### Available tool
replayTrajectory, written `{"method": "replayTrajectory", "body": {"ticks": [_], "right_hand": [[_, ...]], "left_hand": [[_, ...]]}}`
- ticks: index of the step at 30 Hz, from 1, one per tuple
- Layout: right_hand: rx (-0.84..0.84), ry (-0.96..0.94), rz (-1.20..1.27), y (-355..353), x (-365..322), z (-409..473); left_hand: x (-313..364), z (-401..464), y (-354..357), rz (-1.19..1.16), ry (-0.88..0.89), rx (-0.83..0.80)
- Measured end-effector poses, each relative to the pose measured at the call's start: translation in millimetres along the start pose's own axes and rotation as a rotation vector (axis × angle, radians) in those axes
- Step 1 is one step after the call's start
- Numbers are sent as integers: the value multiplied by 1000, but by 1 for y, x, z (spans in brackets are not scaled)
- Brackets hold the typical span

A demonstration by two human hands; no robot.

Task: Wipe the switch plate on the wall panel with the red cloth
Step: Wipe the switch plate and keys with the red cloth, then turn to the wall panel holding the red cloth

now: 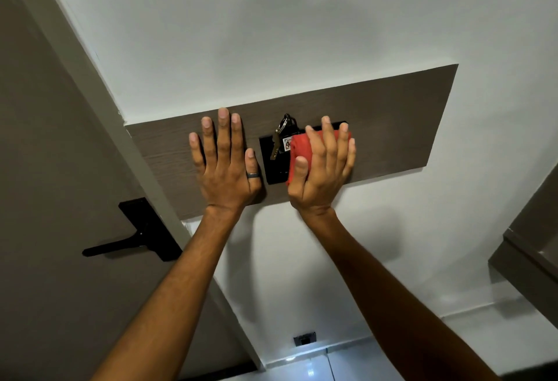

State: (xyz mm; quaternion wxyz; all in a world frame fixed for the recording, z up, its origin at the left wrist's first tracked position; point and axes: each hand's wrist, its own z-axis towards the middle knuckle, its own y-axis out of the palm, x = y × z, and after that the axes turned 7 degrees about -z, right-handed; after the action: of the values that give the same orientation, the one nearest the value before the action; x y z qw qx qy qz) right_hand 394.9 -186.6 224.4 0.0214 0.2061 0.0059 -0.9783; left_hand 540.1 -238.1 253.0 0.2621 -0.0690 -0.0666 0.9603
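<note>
Two hands on the wall, centre of frame. Left hand (225,166) lies flat and fully open on the wood-grain wall panel (392,114), fingers spread, holding nothing; a ring shows on one finger. It sits just left of the black switch plate (273,169), apparently as a brace.

Right hand (324,166) presses the folded red cloth (297,151) against the right part of the plate: fingers extended over the top of the cloth, thumb pinning its lower left edge. Most of the plate's right side is hidden under hand and cloth.

Keys (279,139) with a small tag hang over the plate's upper middle, touching the cloth's left edge.

Judgement: wiping appears under way. To do it well, keep the cloth flat and pressure even. Work around or under the keys rather than dragging them; snagging looks the likeliest fault. The left strip of the plate, beside the braced hand, likely still needs a pass.
</note>
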Motion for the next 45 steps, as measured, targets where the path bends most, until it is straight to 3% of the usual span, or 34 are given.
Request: {"method": "replayTrajectory", "body": {"ticks": [3,14,20,27,29,30,32,37,41,45], "right_hand": [[7,17,-20,0,-5,14],[11,-397,-57,-2,56,11],[-15,-364,-21,3,43,42],[-19,-706,-145,-12,92,37],[-44,-730,-143,-23,107,40],[-68,-680,-149,-28,114,44],[-129,-407,-125,-49,131,50],[-223,683,489,-114,168,67],[-324,1405,971,-156,240,65],[-319,1847,1002,-213,331,46]], "left_hand": [[1,1,0,-1,3,3],[1,-2,0,8,5,-8],[1,4,-3,15,12,-18],[13,8,-19,-55,-100,-146],[27,8,-30,-113,-123,-165],[36,7,-35,-142,-97,-170],[65,-2,-40,-219,7,-208],[169,-26,-25,-420,100,-345],[265,-45,7,-580,135,-548],[350,-66,41,-678,118,-768]]}}
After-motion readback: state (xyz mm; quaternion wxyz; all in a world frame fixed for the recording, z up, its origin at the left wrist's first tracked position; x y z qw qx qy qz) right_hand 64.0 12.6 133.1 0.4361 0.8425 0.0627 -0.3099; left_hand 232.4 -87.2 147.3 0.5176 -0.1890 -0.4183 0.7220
